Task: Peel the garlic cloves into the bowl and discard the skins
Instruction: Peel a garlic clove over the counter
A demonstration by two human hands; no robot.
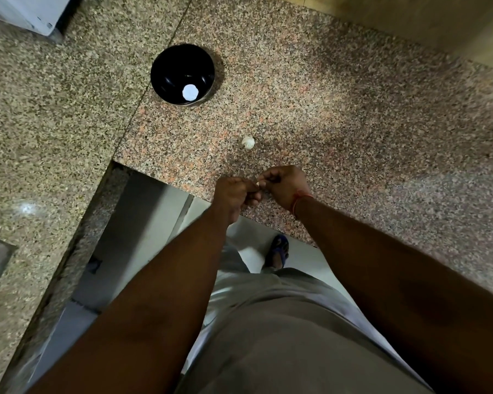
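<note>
Pinching a tiny garlic clove (258,184) btwn fingers of left hand (235,194) & right hand (286,186), above surface (353,123) edge. Garlic bulb (248,142) lies nearby, bowl (182,74) further back.

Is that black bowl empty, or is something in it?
Cannot tell. The bowl stands upright, and the one white patch inside may be a light's reflection.

place: kitchen | cue: speckled granite counter (325,89), dark bowl (165,66)
</note>
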